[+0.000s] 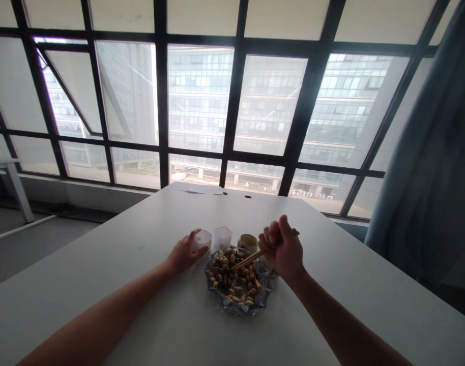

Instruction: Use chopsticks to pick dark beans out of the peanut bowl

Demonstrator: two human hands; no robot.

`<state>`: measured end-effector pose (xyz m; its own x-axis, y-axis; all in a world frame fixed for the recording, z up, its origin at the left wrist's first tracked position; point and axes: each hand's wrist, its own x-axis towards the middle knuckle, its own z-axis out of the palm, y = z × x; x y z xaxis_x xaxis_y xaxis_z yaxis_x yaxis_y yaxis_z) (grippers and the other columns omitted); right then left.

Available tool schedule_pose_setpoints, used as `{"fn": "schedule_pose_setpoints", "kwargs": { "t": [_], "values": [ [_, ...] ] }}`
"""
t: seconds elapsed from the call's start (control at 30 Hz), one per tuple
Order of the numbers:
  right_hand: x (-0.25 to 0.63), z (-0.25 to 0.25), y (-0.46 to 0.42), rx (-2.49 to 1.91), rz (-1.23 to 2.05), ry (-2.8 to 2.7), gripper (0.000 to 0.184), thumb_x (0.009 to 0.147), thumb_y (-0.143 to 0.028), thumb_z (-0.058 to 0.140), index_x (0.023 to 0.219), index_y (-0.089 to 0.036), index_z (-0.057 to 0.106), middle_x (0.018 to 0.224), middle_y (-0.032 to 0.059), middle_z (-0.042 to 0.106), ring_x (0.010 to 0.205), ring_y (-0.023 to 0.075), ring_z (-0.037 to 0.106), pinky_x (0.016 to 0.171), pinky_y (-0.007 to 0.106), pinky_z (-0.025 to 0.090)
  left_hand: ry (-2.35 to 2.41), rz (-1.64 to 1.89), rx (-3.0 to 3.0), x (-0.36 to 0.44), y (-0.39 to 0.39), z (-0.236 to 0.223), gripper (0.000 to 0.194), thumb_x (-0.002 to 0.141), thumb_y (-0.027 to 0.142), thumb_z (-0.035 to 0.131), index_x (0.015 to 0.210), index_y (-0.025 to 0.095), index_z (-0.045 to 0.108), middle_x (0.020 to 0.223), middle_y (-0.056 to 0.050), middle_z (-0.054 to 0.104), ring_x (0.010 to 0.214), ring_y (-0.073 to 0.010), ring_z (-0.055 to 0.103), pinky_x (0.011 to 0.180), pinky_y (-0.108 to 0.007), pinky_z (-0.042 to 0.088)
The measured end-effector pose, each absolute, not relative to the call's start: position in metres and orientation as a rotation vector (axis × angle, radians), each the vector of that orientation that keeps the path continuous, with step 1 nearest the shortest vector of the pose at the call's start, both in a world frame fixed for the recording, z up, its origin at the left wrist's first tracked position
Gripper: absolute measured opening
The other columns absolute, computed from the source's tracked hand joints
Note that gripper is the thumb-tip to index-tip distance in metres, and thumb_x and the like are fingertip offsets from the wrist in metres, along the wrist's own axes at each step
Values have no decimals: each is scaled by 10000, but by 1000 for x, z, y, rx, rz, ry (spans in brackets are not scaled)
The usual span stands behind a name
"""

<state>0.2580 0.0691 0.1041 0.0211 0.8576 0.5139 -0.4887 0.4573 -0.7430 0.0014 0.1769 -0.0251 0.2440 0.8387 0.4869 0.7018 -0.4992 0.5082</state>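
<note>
My right hand (281,249) is closed round a pair of wooden chopsticks (246,261) whose tips reach down into a glass dish (217,297) filled with nuts and seeds (234,278). My left hand (184,252) holds a small clear plastic cup (203,238) just left of the dish, fingers curled on its side. A second clear plastic cup (221,237) stands beside it. A small ceramic cup (248,243) with a yellowish rim sits behind the dish, next to my right hand.
Everything rests on a white table (103,274) that runs toward a wall of large windows. A sheet of paper (196,189) lies at the table's far edge. A blue-grey curtain (431,168) hangs at the right. Another white table's leg (17,188) shows far left.
</note>
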Motion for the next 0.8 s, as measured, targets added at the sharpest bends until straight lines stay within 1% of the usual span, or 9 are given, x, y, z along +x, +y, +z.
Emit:
{"fn": "schedule_pose_setpoints", "kwargs": {
  "t": [0.1,0.23,0.33,0.4,0.5,0.63,0.7,0.8],
  "values": [
    [251,101,66,-389,1159,-1092,618,789,-649,698,480,-180,440,411,-78,239,356,51,180,360,197,168,1464,1084,2321,2,177,-25,652,844,548,576,1380,201,441,1210,-142,662,1025,-292,644,921,-446,494],
    [249,104,63,-408,1269,-1117,612,788,-658,689,498,-183,434,417,-78,256,363,54,174,353,193,172,1448,1112,2311,2,178,-26,644,833,550,583,1375,227,452,1173,-120,679,1014,-293,651,921,-447,497],
    [252,109,62,-433,1343,-1152,586,772,-632,720,511,-184,447,417,-84,262,358,49,166,335,183,168,1441,1136,2318,2,179,-28,652,823,562,584,1365,220,461,1207,-137,669,1031,-312,648,926,-466,497],
    [254,112,62,-450,1365,-1158,597,762,-649,719,505,-184,448,407,-89,245,352,47,155,326,179,158,1446,1139,2324,2,179,-29,649,827,570,579,1362,223,457,1226,-141,661,1053,-316,643,938,-472,491],
    [258,115,63,-464,1383,-1150,643,732,-726,692,481,-180,461,393,-92,211,345,45,141,325,179,137,1449,1114,2331,2,179,-28,646,844,569,562,1369,214,438,1243,-145,651,1094,-308,632,961,-459,480],
    [264,119,64,-468,1410,-1174,742,655,-890,577,473,-172,521,389,-87,194,350,50,144,335,186,135,1467,1086,2325,2,179,-27,634,852,542,567,1376,214,427,1250,-148,646,1104,-306,631,966,-454,476],
    [266,119,64,-468,1402,-1177,727,661,-874,587,476,-174,530,390,-83,203,353,56,152,334,191,147,1469,1089,2318,2,179,-27,626,849,533,577,1375,230,428,1252,-139,646,1114,-306,628,970,-454,475],
    [268,119,65,-458,1371,-1172,636,728,-750,628,469,-184,494,400,-77,217,357,63,157,335,193,159,1462,1088,2310,1,179,-28,627,846,535,583,1377,242,426,1259,-133,643,1133,-308,620,979,-460,471]
  ]
}}
